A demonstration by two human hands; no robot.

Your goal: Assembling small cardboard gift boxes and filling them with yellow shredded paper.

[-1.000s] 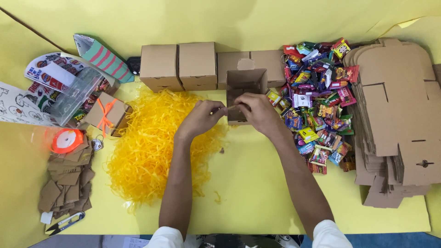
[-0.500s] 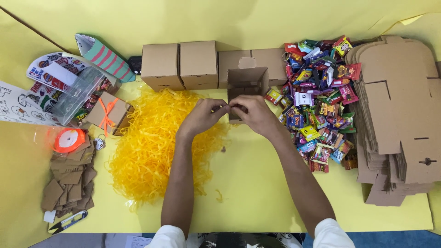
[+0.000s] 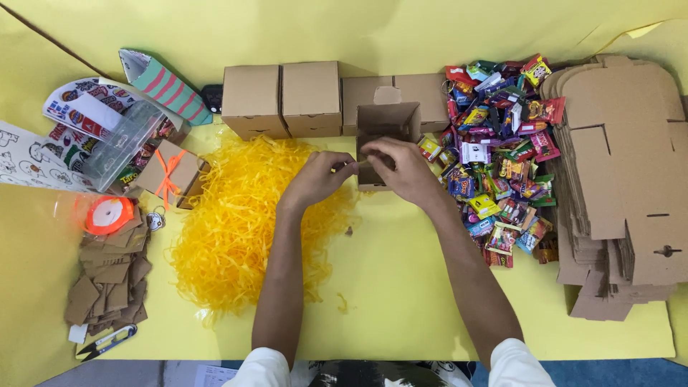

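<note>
Left hand (image 3: 317, 179), right hand (image 3: 400, 168) meet at front edge of open box (image 3: 387, 132), fingers pinched on its near wall; box upright on yellow table (image 3: 401, 287). Shredded paper (image 3: 236, 215) just left, under left hand. Candy pile (image 3: 502, 150) right of box. Closed boxes (image 3: 283, 99) behind. Flat cardboard stack (image 3: 623, 179) far right.

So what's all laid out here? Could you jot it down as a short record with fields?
surface: yellow table cover
left hand: at the edge of the open cardboard box, over the yellow paper shred
right hand: on the open box's front, fingers pinched
behind: two closed cardboard boxes
right side: pile of wrapped sweets, stack of flat box blanks
left side: small box tied with orange ribbon, orange ribbon spool, cardboard scraps
</note>
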